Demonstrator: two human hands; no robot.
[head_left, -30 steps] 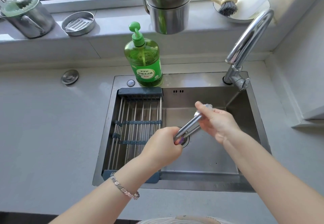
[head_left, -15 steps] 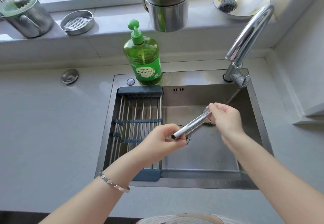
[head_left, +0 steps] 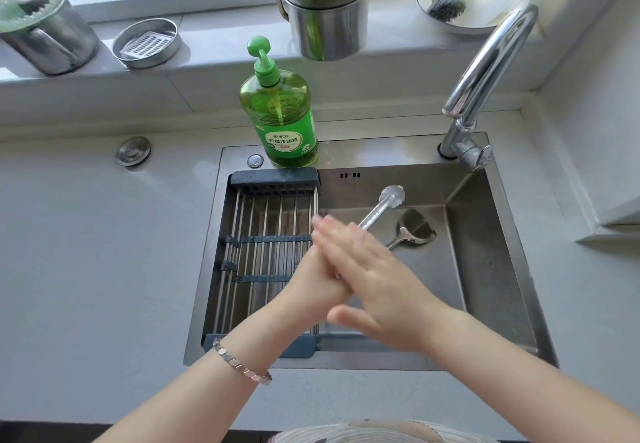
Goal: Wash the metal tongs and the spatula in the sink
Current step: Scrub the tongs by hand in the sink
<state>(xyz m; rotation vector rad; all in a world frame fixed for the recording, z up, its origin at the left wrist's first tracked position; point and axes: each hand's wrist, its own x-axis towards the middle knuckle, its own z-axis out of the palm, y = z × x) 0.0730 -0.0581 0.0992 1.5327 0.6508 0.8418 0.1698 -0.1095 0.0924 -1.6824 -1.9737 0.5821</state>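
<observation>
The metal tongs (head_left: 384,204) lie slantwise in the sink (head_left: 486,269), their scalloped head up near the back wall and the shaft running down to the left until it passes under my view of the hands. I cannot tell whether the hidden end rests on the basin floor or is caught between the palms. The spatula (head_left: 415,229) sits just beside the tongs on their right, blade toward the back corner, handle pointing down-left, free of both hands.

Over the middle of the basin the right hand (head_left: 375,283) lies flat across the left hand (head_left: 313,283), fingers straight and close together, thumb held out toward me. The left hand is pressed up against it from below; its fingers are covered, so I cannot say if they are straight or curled. A metal link bracelet (head_left: 242,366) circles the left wrist.

A barred drying rack (head_left: 268,221) spans the left part of the sink. On the rim behind it stands a green soap bottle (head_left: 281,120) with a pump, and the curved faucet (head_left: 485,68) rises at the back right corner. On the sill I see stacked steel cups (head_left: 325,16) and a dish brush (head_left: 445,4).
</observation>
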